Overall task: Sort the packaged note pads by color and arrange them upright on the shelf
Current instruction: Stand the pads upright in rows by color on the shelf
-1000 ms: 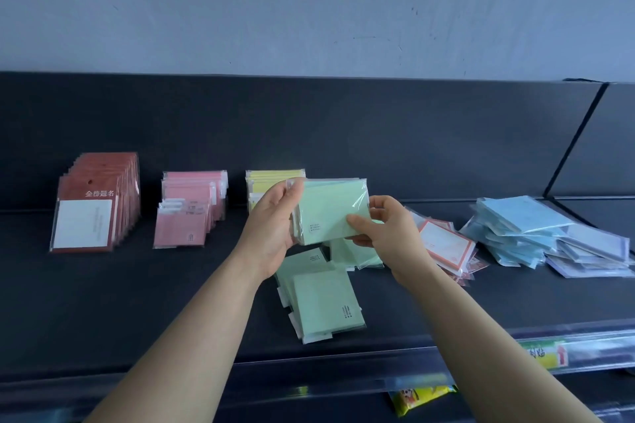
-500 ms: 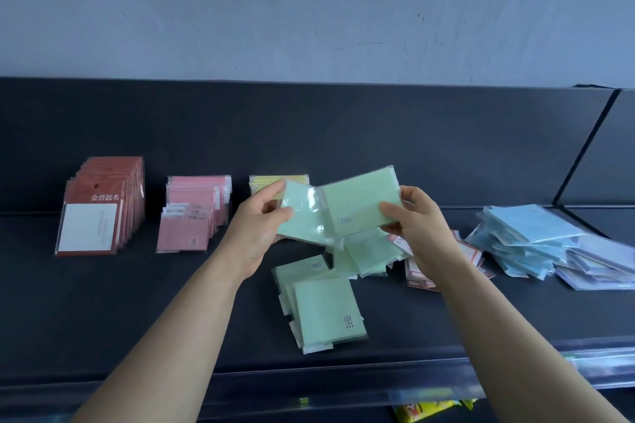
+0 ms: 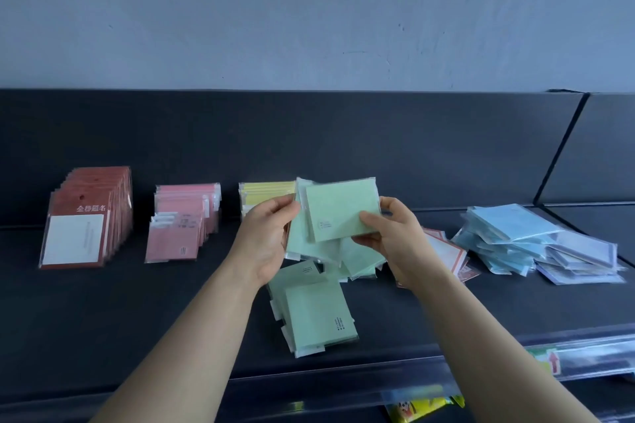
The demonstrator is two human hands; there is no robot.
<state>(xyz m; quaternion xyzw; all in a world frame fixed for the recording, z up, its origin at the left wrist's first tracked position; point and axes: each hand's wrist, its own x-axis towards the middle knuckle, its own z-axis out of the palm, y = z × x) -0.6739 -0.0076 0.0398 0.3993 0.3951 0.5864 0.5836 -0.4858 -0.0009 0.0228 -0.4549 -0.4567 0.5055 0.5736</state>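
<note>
Both hands raised above mid-shelf (image 3: 103,319), sharing a fan of green pads (image 3: 338,213). Left hand (image 3: 264,240) pinching the fan's left edge, thumb in front, fingers behind. Right hand (image 3: 395,237) pinching the front pad's lower right corner, thumb on its face, fingers underneath. Front pad tilted, clear wrapper edge poking past it top and left; more green packets hanging behind and below, partly hidden, how many cannot be told. Directly beneath, toward the shelf's front edge, a flat green stack (image 3: 316,312), slightly skewed, well short of the lip. Against the back panel at left, three upright rows: red packs (image 3: 86,220) nearest the left end, pink pads (image 3: 182,227) beside them with a gap between, yellow pads (image 3: 264,192) next, their right part covered by the held fan. Wide bare strip of shelf in front of these rows, out to the front edge. Behind the right wrist, flat red-bordered packs (image 3: 446,251), partly covered. Farther right, a loose blue heap (image 3: 508,237), its pale lower packets spilling toward the shelf's right end, near the panel seam. Clear price rail (image 3: 584,357) along the front edge at right. Open room above the rows, up the dark back panel.
</note>
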